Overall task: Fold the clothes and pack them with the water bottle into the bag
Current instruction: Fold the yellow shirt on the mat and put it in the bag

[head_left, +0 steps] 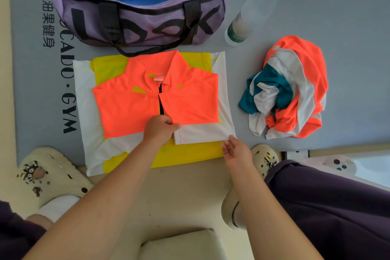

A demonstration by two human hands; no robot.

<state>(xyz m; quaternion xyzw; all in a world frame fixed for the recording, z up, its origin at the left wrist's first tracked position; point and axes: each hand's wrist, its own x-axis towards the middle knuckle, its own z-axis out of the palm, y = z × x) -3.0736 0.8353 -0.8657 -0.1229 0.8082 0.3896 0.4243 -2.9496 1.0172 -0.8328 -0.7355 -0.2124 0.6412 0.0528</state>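
Note:
An orange and white zip shirt (130, 107) lies flat on top of a yellow and white garment (190, 152) on the grey mat. My left hand (159, 129) pinches the shirt's lower hem at the zip. My right hand (236, 152) is relaxed, its fingertips touching the white hem's right corner. A crumpled orange, white and teal garment (295, 91) lies to the right. A clear water bottle (253, 10) with a green cap lies on its side behind that garment. The purple bag (137, 6) stands unzipped behind the shirt, something blue inside.
The grey gym mat (348, 48) with black lettering covers the floor. My feet in cream clogs (48, 173) sit at the mat's near edge, left and right. A pale box (181, 245) is below my arms. A white device (339, 163) lies at the right.

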